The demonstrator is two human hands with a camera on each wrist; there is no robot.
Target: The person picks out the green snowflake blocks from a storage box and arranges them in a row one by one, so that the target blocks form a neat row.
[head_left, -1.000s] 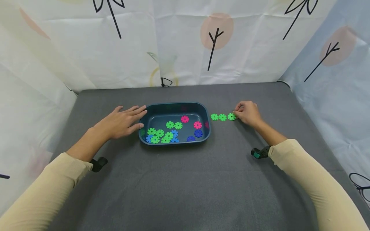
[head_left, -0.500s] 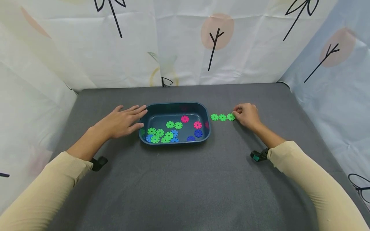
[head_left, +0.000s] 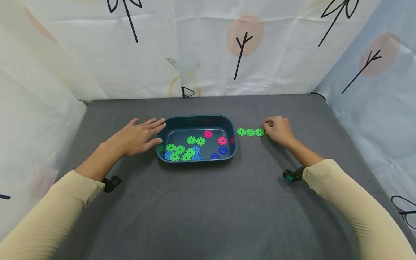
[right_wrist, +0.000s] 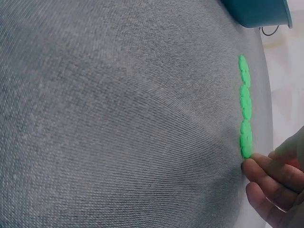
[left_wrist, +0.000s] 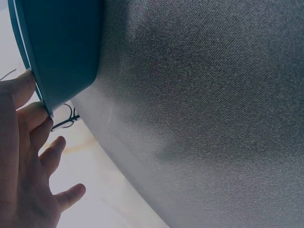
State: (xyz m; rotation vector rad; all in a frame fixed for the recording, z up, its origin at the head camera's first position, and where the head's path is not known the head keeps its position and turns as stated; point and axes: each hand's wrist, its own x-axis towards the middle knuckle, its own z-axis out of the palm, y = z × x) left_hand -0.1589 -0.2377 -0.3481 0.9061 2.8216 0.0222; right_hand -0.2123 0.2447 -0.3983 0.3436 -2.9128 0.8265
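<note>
the right hand pinches the end green disc at its outer edge; the left hand, fingers spread, touches the tray

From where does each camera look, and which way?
Head: on the head, facing forward and down at tray and green disc row; left hand, right hand and sleeves show.
Left wrist: on that wrist, facing the tray's outside and grey tabletop; left fingers touch the rim.
Right wrist: on that wrist, facing tabletop and row; right fingers show.
Head and right wrist share the row.
</note>
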